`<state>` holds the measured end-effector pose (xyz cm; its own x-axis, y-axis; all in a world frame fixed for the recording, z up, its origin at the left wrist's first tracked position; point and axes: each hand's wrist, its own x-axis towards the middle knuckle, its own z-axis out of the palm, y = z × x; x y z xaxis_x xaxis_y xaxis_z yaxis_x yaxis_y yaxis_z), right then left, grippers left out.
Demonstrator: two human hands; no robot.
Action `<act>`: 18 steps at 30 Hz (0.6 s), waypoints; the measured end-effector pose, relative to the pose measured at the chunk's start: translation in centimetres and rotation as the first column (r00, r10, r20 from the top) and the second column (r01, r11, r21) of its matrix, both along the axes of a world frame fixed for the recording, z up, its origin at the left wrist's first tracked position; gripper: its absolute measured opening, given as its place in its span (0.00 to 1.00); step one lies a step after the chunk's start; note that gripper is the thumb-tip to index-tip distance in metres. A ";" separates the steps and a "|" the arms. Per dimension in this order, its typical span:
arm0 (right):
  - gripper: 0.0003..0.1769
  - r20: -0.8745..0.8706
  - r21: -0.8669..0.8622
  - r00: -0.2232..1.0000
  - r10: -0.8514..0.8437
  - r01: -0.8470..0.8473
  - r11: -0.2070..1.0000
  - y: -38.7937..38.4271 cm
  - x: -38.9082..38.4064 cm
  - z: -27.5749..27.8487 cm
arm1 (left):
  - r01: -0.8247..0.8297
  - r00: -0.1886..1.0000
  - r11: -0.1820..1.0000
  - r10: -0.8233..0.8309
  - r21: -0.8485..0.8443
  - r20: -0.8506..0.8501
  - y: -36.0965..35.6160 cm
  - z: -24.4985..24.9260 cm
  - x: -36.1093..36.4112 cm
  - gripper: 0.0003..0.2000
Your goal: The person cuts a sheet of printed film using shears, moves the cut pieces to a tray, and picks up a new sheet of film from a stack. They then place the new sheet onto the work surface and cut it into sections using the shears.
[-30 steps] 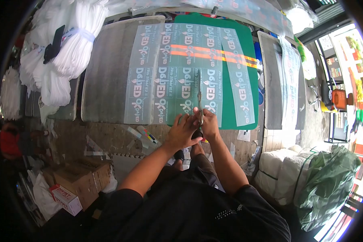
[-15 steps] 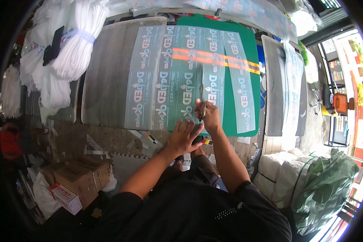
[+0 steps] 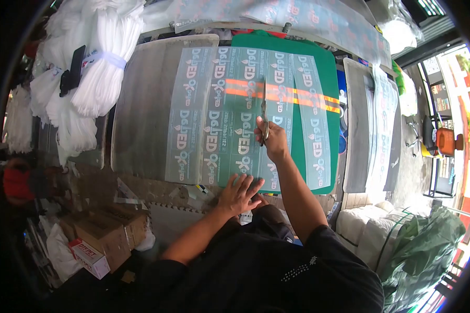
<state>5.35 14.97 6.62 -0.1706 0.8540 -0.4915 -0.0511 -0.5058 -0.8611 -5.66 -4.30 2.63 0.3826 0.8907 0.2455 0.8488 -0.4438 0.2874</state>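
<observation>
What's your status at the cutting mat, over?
Right hand shut on metal scissors, blades midway up the clear printed plastic sheet. Left hand flat on the sheet's near edge. Green cutting mat beneath; nothing in the blades' path.

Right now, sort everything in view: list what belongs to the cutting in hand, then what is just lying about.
In hand: scissors gripped in the right hand; printed film sheet, pressed flat by the left hand; green mat under it.

Lying about: white bundles at left; cardboard boxes on the floor; white sacks and green bag at right.
</observation>
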 end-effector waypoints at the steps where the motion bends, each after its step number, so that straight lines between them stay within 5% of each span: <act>1: 0.26 0.008 -0.009 1.000 0.002 -0.002 1.000 0.3 -0.1 0.1 | 0.001 1.000 1.000 -0.001 -0.007 -0.010 0.0 0.0 0.0 0.40; 18: 0.28 -0.047 0.017 0.999 0.022 -0.021 1.000 4.2 -0.3 -0.3 | -0.029 0.999 0.999 0.028 -0.017 -0.043 0.3 0.0 0.3 0.35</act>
<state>5.02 19.20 6.36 -0.2122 0.8576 -0.4686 -0.0813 -0.4933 -0.8660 -5.35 -4.01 2.64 0.3665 0.9056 0.2134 0.8728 -0.4140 0.2584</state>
